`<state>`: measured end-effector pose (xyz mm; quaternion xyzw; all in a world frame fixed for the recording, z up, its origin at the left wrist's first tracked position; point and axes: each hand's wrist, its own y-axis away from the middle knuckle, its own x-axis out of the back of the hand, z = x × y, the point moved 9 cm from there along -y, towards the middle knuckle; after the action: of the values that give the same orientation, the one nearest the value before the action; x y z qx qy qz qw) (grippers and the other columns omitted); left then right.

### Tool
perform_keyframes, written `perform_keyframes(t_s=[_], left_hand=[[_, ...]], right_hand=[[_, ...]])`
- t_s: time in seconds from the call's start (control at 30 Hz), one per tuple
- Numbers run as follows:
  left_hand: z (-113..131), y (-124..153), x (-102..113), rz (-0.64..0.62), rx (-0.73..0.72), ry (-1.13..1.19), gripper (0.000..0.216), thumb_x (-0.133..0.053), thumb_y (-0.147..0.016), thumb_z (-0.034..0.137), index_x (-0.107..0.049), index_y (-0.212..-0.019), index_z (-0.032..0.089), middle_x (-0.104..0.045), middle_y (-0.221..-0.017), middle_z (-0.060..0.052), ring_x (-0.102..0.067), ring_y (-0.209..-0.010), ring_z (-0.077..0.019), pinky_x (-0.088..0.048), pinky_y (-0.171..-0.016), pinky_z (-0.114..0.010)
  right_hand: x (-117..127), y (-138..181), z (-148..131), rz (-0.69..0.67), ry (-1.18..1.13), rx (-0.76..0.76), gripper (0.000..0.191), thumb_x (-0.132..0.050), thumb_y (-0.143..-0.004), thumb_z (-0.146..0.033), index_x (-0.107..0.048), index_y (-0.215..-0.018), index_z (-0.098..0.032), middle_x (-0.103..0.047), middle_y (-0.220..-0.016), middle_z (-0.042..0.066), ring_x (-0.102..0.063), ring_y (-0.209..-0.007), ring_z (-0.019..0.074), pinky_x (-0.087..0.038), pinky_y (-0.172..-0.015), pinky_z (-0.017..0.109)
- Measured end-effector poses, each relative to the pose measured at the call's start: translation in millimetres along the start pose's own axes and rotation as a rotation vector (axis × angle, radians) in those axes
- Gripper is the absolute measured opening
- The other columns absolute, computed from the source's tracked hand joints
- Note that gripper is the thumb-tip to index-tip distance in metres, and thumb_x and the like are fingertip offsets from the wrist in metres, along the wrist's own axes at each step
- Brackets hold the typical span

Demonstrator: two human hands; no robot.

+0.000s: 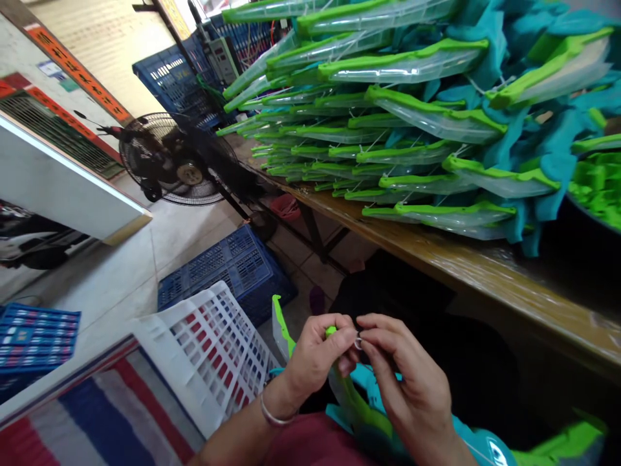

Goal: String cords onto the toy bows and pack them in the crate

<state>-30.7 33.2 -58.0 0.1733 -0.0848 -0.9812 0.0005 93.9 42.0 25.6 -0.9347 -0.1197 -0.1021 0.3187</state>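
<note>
My left hand (pixel 317 356) pinches the green edge of a clear plastic pouch with green and teal trim (pixel 349 398) that lies on my lap. My right hand (pixel 405 378) meets it fingertip to fingertip and pinches a small metal ring (pixel 358 341) at the pouch's top. A silver bangle sits on my left wrist. Part of the pouch is hidden under both hands.
A long wooden table (pixel 436 249) runs along the right, stacked with several matching green and teal pouches (pixel 412 123). A white plastic crate (pixel 208 353) stands at my left on a striped sheet. Blue crates (pixel 233 268) lie on the floor, and a black fan (pixel 165 162) stands behind.
</note>
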Motion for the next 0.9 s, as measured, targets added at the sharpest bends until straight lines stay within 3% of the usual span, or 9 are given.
perform_keyframes(t_s=[0.37,0.63,0.9], left_hand=[[-0.1,-0.2,-2.7,-0.05,-0.015,0.038,0.039,-0.072,-0.092,0.046,-0.056,-0.076,0.014,-0.053,-0.059,0.002,-0.046,-0.044,-0.0058,-0.039,-0.044,-0.016],[0.7,0.5,-5.3,0.008,-0.03,0.055,0.038,-0.078,-0.088,0.046,-0.056,-0.082,0.015,-0.049,-0.05,0.006,-0.043,-0.041,-0.0055,-0.039,-0.042,-0.014],[6.0,-0.7,-5.9,-0.026,-0.059,0.044,0.034,-0.08,-0.087,0.041,-0.064,-0.08,0.012,-0.06,-0.059,0.001,-0.048,-0.044,-0.0053,-0.042,-0.043,-0.015]], right_hand=[[-4.7,-1.4,-7.7,-0.019,0.015,0.087,0.015,-0.052,-0.098,-0.004,-0.057,-0.101,-0.018,-0.061,-0.088,0.003,-0.06,-0.078,0.0112,-0.051,-0.069,0.021],[-0.1,-1.6,-4.6,0.013,-0.047,-0.005,0.015,-0.051,-0.1,-0.007,-0.056,-0.094,-0.02,-0.058,-0.084,0.0,-0.06,-0.072,0.0096,-0.05,-0.066,0.019],[-1.5,8.5,11.3,0.018,-0.147,-0.166,0.012,-0.052,-0.103,-0.013,-0.056,-0.096,-0.021,-0.059,-0.081,-0.003,-0.061,-0.066,0.0079,-0.051,-0.063,0.016]])
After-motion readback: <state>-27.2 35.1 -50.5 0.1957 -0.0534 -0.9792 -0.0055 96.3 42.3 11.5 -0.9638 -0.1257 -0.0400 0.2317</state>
